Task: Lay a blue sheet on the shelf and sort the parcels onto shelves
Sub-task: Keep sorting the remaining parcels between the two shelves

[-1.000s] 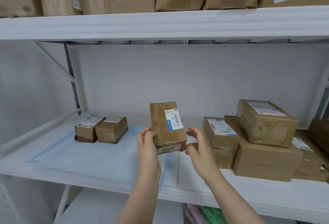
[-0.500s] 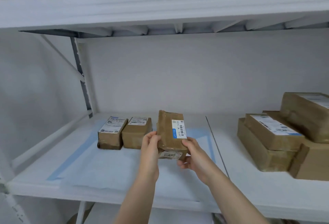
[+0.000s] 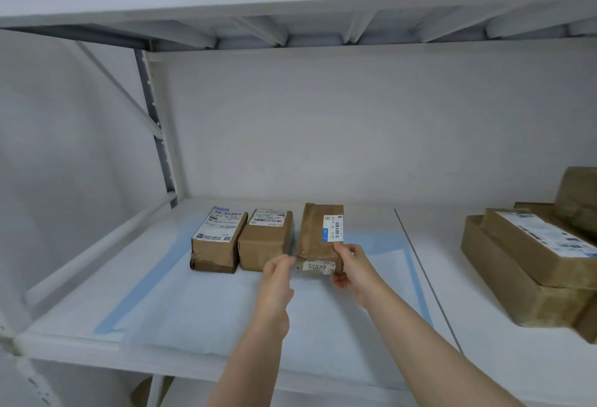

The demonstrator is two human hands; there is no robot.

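White shelf [image 3: 64, 345] boarding is covered by a blue sheet [image 3: 193, 293]. On it a parcel [image 3: 318, 238] is gripped at its near corners by the left hand [image 3: 279, 272] and right hand [image 3: 350, 266], seemingly so it can be aligned with the two parcels [image 3: 266, 240] just left of the left hand.

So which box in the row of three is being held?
The box at the right end, with the blue-marked label. The right hand grips its near corner, and the left hand is at its left edge.

Three parcels [image 3: 214, 245] [image 3: 266, 241] [image 3: 318, 235] on one sheet [image 3: 200, 309], two hands [image 3: 279, 272] [image 3: 350, 266].
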